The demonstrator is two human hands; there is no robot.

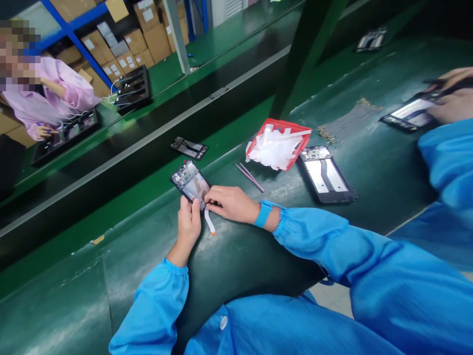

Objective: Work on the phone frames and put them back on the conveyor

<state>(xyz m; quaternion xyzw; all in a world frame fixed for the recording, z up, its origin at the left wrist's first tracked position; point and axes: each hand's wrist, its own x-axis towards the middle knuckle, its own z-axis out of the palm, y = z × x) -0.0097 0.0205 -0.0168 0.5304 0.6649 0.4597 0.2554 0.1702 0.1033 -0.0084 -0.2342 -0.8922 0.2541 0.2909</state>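
An opened phone (pixel 190 181) with its inner parts showing is tilted above the green bench, held by my left hand (pixel 189 219) with the fingers closed round its near edge. At the phone's lower right corner, my right hand (pixel 231 203) pinches the end of a white flex strip (pixel 210 222), whose orange-tipped end hangs down over the bench. Just beyond the phone lies another opened phone unit (pixel 189 148). A pair of tweezers (pixel 250 177) rests on the mat to the right of my right hand.
A red tray (pixel 306 140) of white strips stands beyond the tweezers. Right of it lie a phone frame (pixel 325 175) and a bundle of thin cables (pixel 349 121). At far right, a co-worker's hands hold another phone (pixel 410 113). Across the line sits a person in pink (pixel 70 86).
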